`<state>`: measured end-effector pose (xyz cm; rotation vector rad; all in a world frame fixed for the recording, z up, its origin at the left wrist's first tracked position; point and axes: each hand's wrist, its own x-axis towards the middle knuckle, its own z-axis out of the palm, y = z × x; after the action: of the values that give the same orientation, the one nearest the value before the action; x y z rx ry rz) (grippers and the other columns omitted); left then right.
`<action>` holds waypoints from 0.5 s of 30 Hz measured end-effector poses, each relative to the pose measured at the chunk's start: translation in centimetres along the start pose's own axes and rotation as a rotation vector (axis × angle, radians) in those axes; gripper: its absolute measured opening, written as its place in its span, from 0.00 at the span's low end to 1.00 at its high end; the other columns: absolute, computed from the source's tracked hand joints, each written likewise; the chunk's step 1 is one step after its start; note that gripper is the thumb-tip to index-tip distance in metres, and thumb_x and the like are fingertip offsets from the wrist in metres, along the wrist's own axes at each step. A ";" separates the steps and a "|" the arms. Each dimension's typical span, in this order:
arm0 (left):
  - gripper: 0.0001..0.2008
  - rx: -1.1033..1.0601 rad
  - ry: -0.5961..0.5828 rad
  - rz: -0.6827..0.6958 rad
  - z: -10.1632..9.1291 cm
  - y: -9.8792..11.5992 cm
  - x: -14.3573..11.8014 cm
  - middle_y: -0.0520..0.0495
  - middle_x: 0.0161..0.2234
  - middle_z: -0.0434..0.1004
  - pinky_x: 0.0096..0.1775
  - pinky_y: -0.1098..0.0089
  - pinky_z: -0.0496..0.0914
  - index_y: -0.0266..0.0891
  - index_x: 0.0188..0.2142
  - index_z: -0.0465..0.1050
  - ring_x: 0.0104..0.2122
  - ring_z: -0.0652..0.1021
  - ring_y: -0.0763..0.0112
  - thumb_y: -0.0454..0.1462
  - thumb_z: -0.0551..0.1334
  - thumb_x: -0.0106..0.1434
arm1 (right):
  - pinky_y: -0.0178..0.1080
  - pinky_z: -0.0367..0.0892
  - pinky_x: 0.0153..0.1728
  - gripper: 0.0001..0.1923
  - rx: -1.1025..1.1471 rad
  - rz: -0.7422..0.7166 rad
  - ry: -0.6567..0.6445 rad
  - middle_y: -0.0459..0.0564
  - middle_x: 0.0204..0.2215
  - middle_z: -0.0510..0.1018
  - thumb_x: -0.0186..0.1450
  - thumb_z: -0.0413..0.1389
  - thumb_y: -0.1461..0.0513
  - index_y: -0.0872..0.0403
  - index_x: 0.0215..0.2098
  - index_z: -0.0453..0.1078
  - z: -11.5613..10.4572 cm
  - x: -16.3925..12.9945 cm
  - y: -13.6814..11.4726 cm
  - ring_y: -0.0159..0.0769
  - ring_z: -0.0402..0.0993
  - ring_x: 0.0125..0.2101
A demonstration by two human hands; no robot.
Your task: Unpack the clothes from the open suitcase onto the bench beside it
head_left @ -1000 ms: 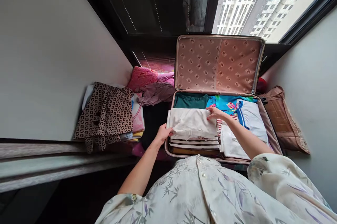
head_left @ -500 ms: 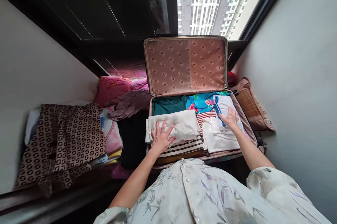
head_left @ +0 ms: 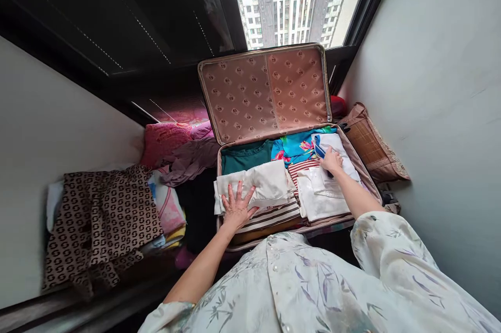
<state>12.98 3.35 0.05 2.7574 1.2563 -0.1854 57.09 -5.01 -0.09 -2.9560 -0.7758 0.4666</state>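
Observation:
My left hand [head_left: 237,210] lies flat with its fingers spread on a folded white garment [head_left: 270,181] in the left half of the open suitcase [head_left: 219,202]. My right hand [head_left: 332,162] has its fingers drawn together at the blue edge of a white, blue-trimmed garment [head_left: 340,144], on the right side of the case. Below that hand lies another folded white garment [head_left: 319,205]. Around them are a dark green garment [head_left: 246,157], a blue floral one [head_left: 295,141], a red-striped one [head_left: 301,167] and a brown-and-white striped one [head_left: 274,215].
The suitcase's pink-lined lid [head_left: 266,95] leans up against the window. A patterned brown cloth [head_left: 113,213] covers a pile of folded textiles on the left. Behind it lie a pink pillow [head_left: 166,142] and mauve cloth [head_left: 193,161]. A brown bag [head_left: 373,142] stands by the right wall.
My right hand has moved up slightly, and its spread fingers have closed at the blue trim. The left hand stays on the folded white garment. The camera view has shifted and turned a little.

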 end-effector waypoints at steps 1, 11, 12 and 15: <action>0.39 -0.001 -0.003 -0.004 0.0 0.0 0.0 0.39 0.76 0.35 0.63 0.26 0.43 0.59 0.72 0.55 0.72 0.36 0.30 0.52 0.67 0.64 | 0.54 0.64 0.55 0.40 0.023 -0.001 -0.022 0.76 0.56 0.71 0.64 0.60 0.54 0.62 0.68 0.56 -0.6 0.4 0.6 0.60 0.71 0.57; 0.39 -0.043 -0.005 -0.029 0.1 0.1 0.0 0.42 0.77 0.36 0.64 0.28 0.40 0.60 0.71 0.55 0.73 0.36 0.31 0.53 0.67 0.64 | 0.59 0.62 0.58 0.47 0.115 0.066 -0.038 0.80 0.60 0.65 0.60 0.63 0.52 0.66 0.69 0.51 -1.1 0.3 0.0 0.63 0.66 0.61; 0.39 -0.041 -0.004 -0.028 0.1 0.1 0.0 0.42 0.77 0.36 0.64 0.28 0.40 0.60 0.71 0.55 0.73 0.35 0.31 0.52 0.66 0.64 | 0.61 0.61 0.58 0.50 0.143 0.077 -0.034 0.82 0.61 0.64 0.58 0.65 0.51 0.66 0.69 0.51 -0.9 0.3 -0.4 0.65 0.65 0.62; 0.39 -0.036 -0.008 -0.023 0.1 0.1 0.0 0.42 0.77 0.35 0.64 0.27 0.40 0.60 0.72 0.54 0.73 0.35 0.32 0.52 0.66 0.65 | 0.59 0.63 0.58 0.46 0.221 0.076 -0.035 0.81 0.58 0.67 0.56 0.66 0.57 0.66 0.67 0.56 -1.3 0.8 0.0 0.64 0.68 0.60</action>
<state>13.08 3.27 -0.06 2.7103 1.2768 -0.1729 58.16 -4.58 0.97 -2.7854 -0.5751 0.5698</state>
